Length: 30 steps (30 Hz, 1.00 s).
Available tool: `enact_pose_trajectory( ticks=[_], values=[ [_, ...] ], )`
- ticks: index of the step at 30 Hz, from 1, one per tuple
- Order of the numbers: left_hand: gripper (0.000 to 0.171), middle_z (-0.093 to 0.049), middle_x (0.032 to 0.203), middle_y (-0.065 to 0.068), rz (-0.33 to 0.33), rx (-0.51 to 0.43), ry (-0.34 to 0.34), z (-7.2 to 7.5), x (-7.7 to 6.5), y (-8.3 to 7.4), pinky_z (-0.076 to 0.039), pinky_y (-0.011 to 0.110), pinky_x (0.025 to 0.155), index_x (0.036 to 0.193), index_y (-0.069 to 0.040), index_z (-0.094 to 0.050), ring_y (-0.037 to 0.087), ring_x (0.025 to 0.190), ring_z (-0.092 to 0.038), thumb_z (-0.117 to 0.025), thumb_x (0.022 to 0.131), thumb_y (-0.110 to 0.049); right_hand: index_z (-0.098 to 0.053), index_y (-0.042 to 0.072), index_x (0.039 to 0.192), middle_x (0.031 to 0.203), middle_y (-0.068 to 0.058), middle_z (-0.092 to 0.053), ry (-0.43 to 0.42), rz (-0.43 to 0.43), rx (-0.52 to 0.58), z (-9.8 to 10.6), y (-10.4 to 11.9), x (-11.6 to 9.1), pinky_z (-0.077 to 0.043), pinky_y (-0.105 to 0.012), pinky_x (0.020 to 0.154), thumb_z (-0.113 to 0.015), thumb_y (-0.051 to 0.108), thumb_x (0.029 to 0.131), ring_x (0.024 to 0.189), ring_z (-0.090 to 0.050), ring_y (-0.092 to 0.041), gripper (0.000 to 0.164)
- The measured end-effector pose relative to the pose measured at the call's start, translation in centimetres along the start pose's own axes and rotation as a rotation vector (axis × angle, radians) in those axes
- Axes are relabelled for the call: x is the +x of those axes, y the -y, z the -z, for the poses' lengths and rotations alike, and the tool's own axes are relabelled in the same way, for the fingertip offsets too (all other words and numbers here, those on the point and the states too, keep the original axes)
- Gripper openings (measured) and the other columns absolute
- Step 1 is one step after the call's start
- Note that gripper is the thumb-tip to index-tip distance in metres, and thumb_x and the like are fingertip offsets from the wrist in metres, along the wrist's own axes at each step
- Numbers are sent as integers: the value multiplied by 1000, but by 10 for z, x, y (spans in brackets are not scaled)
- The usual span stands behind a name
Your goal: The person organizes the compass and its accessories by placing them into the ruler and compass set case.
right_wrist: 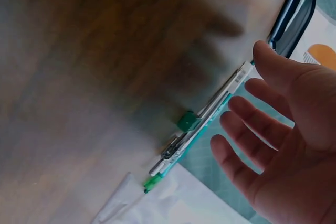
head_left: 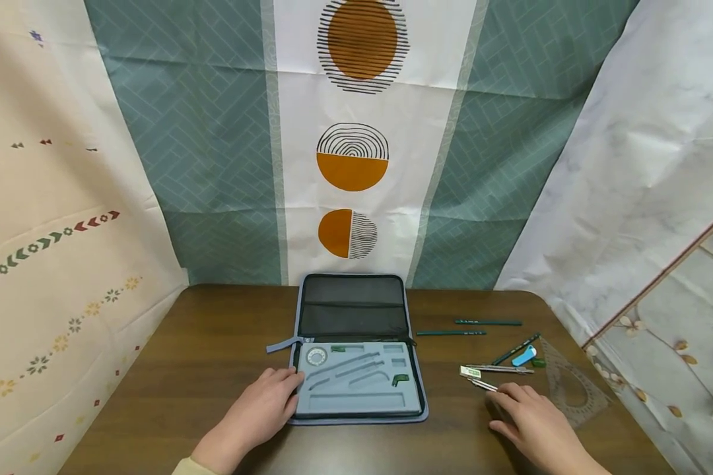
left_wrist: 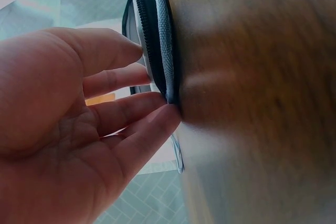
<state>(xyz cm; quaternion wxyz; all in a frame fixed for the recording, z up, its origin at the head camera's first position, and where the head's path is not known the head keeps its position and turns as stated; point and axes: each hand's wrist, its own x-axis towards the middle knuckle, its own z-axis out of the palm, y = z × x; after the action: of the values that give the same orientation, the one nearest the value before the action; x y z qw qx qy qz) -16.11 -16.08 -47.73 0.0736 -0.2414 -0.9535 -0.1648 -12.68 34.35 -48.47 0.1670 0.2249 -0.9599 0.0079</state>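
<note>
An unzipped blue-grey drawing-set case [head_left: 422, 414] lies open, its mesh lid raised at the back. My left hand [head_left: 264, 404] rests at its left edge; in the left wrist view the fingertips [left_wrist: 167, 113] touch the zippered side. Recesses shape the grey tray [head_left: 356, 389], which holds a round white disc [head_left: 317, 356] and two small green pieces, one a green angled piece [head_left: 401, 380]. To the right, my right hand [head_left: 531, 415] hovers with loosely bent fingers and nothing in its palm. By its fingertips are a slim metal instrument [head_left: 482, 384], a white-and-green eraser [head_left: 470, 372] and a metal compass [head_left: 505, 369].
Dark green pencils lie behind and right of the case: a far pencil [head_left: 488, 322], a nearer pencil [head_left: 451, 333] and a slanted pencil [head_left: 515, 349]. Near them are a small blue item [head_left: 524, 356], a small green piece [head_left: 538, 362] and a clear set square [head_left: 555, 373]. Patterned cloths hang around the wooden table [head_left: 226, 330].
</note>
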Motion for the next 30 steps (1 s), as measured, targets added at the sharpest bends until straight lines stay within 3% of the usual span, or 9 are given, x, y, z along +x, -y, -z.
enact_pose_trajectory(
  ticks=[4,13,19,30],
  values=[
    [30,-74,130,21,-23,10,-6,-3,-2,0,-62,53,90,129,1,-77,39,116,-68,-79,100,-7,-81,20,117,110,9,-66,41,2,26,-3,-2,-5,-57,-34,71,-98,31,83,91,-66,-15,40],
    [32,-73,134,22,28,1,16,-1,-2,1,-60,54,95,131,1,-76,40,120,-67,-79,100,-7,-81,18,115,94,15,-55,98,-45,128,-2,-2,-2,-44,-24,57,-98,17,83,72,-47,4,36],
    [31,-73,133,23,2,5,3,-1,0,0,-60,54,95,131,2,-76,40,118,-67,-78,101,-7,-80,23,112,96,17,-58,88,-87,85,1,-5,-5,-49,-26,62,-100,16,79,82,-57,-5,39],
    [31,-73,133,23,24,7,14,0,1,-1,-60,54,96,130,1,-77,40,117,-68,-79,101,-9,-81,21,107,100,14,-64,40,-97,30,4,-9,-11,-54,-28,66,-103,16,73,89,-63,-13,41]
  ],
)
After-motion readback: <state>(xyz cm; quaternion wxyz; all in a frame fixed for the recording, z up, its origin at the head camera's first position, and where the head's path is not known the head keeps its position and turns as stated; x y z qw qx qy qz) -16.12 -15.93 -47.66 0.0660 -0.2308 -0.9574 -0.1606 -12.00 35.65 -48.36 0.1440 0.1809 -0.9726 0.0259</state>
